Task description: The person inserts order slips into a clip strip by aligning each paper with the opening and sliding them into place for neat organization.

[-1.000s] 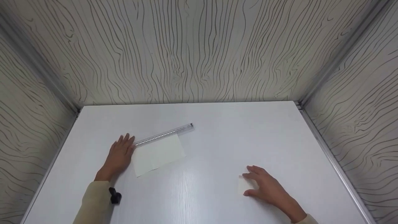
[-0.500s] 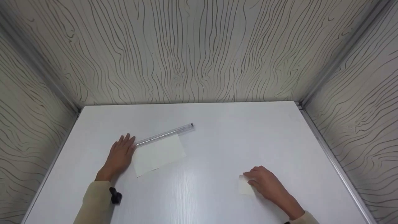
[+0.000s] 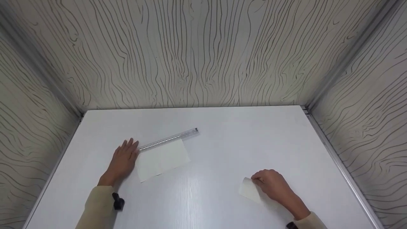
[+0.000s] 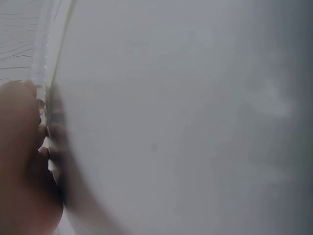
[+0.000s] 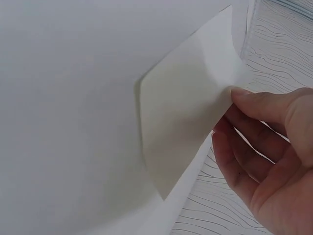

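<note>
My right hand (image 3: 275, 184) pinches the far edge of a small cream piece of paper (image 3: 249, 192) between thumb and fingers. In the right wrist view that paper (image 5: 186, 112) is bent, one side lifted by the thumb (image 5: 254, 103). My left hand (image 3: 122, 160) lies flat on the table, its fingers straight at the left end of a clear plastic ruler (image 3: 168, 139). The ruler lies aslant along the upper edge of a larger cream sheet of paper (image 3: 163, 159). In the left wrist view the left hand (image 4: 24, 156) shows only at the left edge.
Both hands work over a white tabletop (image 3: 219, 152). Wood-grain panels (image 3: 190, 54) stand behind it and at both sides, with grey metal rails (image 3: 337, 159) along the side edges. A small black device (image 3: 118, 201) sits at the left sleeve.
The right fingers have closed from a wide spread to a pinch on the small paper, which has come up at the far edge and turned slightly. The left hand, ruler and larger sheet stay put.
</note>
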Tool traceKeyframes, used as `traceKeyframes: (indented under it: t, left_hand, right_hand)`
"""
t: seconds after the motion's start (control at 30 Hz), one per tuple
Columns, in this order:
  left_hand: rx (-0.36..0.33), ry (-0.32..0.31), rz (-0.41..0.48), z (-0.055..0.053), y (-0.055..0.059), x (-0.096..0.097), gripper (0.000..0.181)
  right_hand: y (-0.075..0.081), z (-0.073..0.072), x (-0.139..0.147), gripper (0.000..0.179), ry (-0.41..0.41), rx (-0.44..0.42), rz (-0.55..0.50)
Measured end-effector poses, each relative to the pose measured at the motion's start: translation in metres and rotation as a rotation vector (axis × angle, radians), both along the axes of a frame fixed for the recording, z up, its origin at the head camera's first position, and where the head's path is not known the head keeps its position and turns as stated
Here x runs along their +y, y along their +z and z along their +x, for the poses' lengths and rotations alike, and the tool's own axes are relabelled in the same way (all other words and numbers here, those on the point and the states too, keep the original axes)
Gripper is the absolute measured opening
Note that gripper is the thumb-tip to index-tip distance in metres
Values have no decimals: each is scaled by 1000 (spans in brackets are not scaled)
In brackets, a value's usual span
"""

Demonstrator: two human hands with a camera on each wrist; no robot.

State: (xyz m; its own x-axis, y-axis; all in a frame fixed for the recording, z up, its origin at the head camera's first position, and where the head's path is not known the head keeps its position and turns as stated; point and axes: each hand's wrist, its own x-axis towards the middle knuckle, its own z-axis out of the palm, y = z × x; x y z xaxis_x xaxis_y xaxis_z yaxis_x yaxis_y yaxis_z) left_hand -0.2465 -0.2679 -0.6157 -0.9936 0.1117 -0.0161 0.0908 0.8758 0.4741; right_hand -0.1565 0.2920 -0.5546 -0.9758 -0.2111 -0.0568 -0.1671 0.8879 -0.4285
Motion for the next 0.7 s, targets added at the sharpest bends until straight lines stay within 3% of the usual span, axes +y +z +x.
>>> traceKeyframes:
  t: [0.27, 0.7]
  left_hand:
    - [-19, 5, -17, -1, -1, -1, 58]
    - [-9, -8, -1, 0, 2, -1, 57]
  right_hand:
    - [0, -2, -2, 14, 19, 28, -26]
    - [1, -10, 4, 9, 68, -9, -205]
